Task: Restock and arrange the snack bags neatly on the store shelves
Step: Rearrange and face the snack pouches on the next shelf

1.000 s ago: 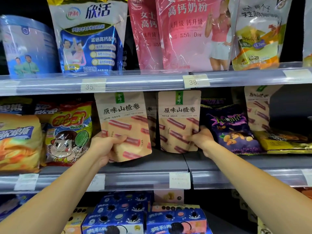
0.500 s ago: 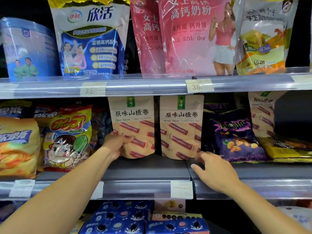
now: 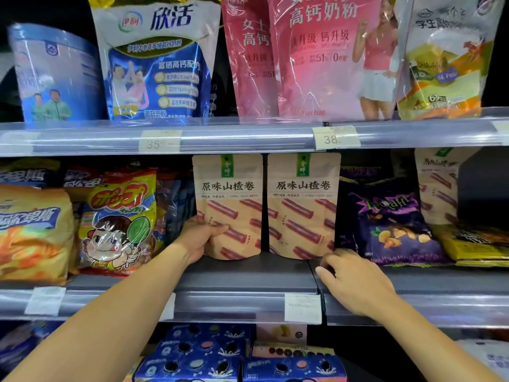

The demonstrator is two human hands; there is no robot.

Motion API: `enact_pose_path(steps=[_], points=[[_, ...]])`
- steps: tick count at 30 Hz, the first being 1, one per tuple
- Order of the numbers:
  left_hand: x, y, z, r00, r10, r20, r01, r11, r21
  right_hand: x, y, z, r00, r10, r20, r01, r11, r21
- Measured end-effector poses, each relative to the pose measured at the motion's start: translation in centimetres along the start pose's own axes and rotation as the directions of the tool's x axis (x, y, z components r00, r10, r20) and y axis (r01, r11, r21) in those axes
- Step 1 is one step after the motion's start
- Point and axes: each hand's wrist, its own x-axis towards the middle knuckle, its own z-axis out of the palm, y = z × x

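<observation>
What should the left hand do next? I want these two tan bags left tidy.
Probably let go gently. The left hand grips the left tan bag, which stands upright, level with the right tan bag beside it. The right hand is off the bags, over the shelf edge.

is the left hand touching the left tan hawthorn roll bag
Touching. The head view shows the left hand wrapped on the lower left edge of the left tan bag, thumb lying across its front.
</observation>
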Motion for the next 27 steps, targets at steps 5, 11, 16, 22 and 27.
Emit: enact_pose_path(steps=[5,11,16,22,27], points=[[-1.0,0.4,0.2,0.999,0.020,-0.040,-0.013,0.987,0.162,0.0,-0.1,0.1,1.000,0.000,-0.016,0.001,1.000,0.010],[-1.3,0.5,-1.0,0.990,0.038,-0.135,0.012,0.938,0.348,-0.1,-0.3,-0.2,1.000,0.015,0.002,-0.015,1.000,0.022],[-5.0,-0.2,-1.3,0.958,0.223,-0.181,-0.095,0.842,0.532,-0.3,-0.6,-0.5,0.999,0.045,0.008,-0.045,0.998,0.038],[-8.8,1.5,0.9,0.917,0.226,0.328,-0.398,0.532,0.748,-0.9,-0.5,-2.1,0.993,0.111,0.048,-0.116,0.984,0.138],[-10.2,1.9,5.6,0.842,0.152,0.518,-0.533,0.386,0.753,-3.3,3.0,-5.0,0.967,0.253,0.034,-0.254,0.944,0.211]])
